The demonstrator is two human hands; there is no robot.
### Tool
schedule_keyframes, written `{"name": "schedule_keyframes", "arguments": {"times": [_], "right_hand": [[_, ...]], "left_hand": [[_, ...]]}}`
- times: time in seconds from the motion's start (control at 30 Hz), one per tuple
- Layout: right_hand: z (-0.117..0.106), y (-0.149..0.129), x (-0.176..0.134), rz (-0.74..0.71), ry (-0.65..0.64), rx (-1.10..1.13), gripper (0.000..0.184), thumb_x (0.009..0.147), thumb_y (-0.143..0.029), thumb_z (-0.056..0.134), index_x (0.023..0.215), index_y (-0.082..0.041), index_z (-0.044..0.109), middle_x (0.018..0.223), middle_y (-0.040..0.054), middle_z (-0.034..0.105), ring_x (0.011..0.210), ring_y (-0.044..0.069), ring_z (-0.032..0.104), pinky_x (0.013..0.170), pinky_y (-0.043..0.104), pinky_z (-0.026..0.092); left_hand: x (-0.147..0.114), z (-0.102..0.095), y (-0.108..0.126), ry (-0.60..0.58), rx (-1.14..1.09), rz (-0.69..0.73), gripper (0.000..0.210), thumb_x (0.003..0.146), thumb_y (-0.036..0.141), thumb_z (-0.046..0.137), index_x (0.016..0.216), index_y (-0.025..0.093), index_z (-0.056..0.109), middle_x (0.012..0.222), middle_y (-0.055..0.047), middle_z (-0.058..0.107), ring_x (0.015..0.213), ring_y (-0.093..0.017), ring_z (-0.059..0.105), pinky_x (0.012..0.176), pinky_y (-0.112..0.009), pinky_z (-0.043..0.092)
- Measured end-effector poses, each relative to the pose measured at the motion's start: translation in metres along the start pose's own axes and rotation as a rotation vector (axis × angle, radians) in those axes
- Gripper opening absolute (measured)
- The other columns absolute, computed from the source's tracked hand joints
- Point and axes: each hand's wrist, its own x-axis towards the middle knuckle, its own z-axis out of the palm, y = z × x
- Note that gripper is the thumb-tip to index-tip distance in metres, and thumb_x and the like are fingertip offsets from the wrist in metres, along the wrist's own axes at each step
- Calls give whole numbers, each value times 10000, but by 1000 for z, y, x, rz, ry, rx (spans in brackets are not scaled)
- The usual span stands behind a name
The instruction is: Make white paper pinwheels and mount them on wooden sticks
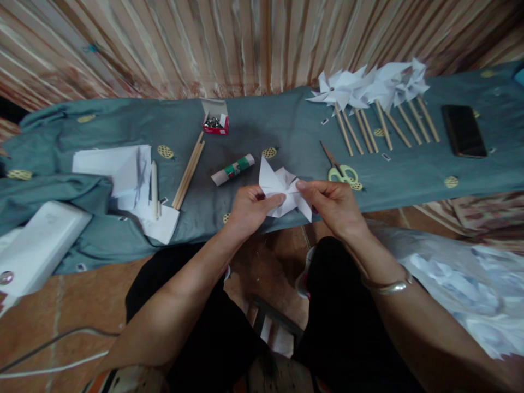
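A white paper pinwheel [282,185], with pointed folded blades, is held between my two hands above the front edge of the cloth-covered table. My left hand [254,208] grips its left side, thumb on top of the paper. On the other side, my right hand [333,206] pinches the paper near its middle between thumb and fingers. Just beyond lies a glue stick [233,170] with a green label. Scissors [341,172] with pale green handles rest past my right hand.
Several finished pinwheels on sticks [368,87] lie at the back right, beside a black phone [464,131]. Left are wooden sticks [189,170], an open box of metal pins [215,123], paper sheets [110,169] and a white power bank [45,245]. A plastic bag [454,284] stands at right.
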Motion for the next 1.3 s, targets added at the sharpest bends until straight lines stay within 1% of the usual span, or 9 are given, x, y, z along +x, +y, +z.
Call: {"name": "schedule_keyframes", "arguments": {"times": [0.13,0.37,0.5,0.63,0.87,1.17,1.3], "right_hand": [[3,0,0,-19,38,-36,504,701,-658,648,551,-178,633,451,-46,406,457,80,313,431,254,210],[6,4,-1,-27,80,-55,465,707,-627,661,607,-174,678,482,-38,445,476,87,341,450,252,244],[6,6,-1,-38,81,-68,437,738,-588,655,612,-169,676,501,-37,440,489,87,342,462,251,252],[6,6,-1,-54,87,-107,425,762,-563,644,607,-167,669,489,-43,403,490,87,325,461,252,241],[6,7,-1,-70,76,-119,389,793,-513,632,621,-166,669,499,-44,406,491,85,326,462,250,244],[7,9,-2,-88,87,-120,368,787,-492,645,651,-154,694,494,-49,432,485,74,342,455,237,246],[8,3,-3,-49,95,-29,342,737,-496,696,653,-165,703,488,-51,458,474,70,343,447,234,241]], "left_hand": [[-1,1,1,5,28,-12,148,569,250,775,650,140,720,619,-9,692,524,-107,554,513,-218,406],[-3,1,0,-2,34,-10,133,600,241,768,671,136,726,643,-15,700,535,-106,562,524,-218,407],[-2,1,-2,9,37,2,144,590,244,779,660,133,720,632,-12,694,529,-105,558,518,-217,402],[-2,0,-2,12,26,8,158,581,255,790,653,134,717,623,-6,690,528,-102,556,522,-216,403],[-3,1,-1,4,16,15,175,588,279,788,662,138,718,635,-10,694,534,-106,559,525,-221,406],[-2,0,-2,12,26,26,150,600,261,758,632,128,697,590,7,661,507,-92,533,497,-204,377],[-2,1,-1,35,19,19,136,588,249,752,625,129,701,587,8,661,511,-97,540,501,-206,387]]}}
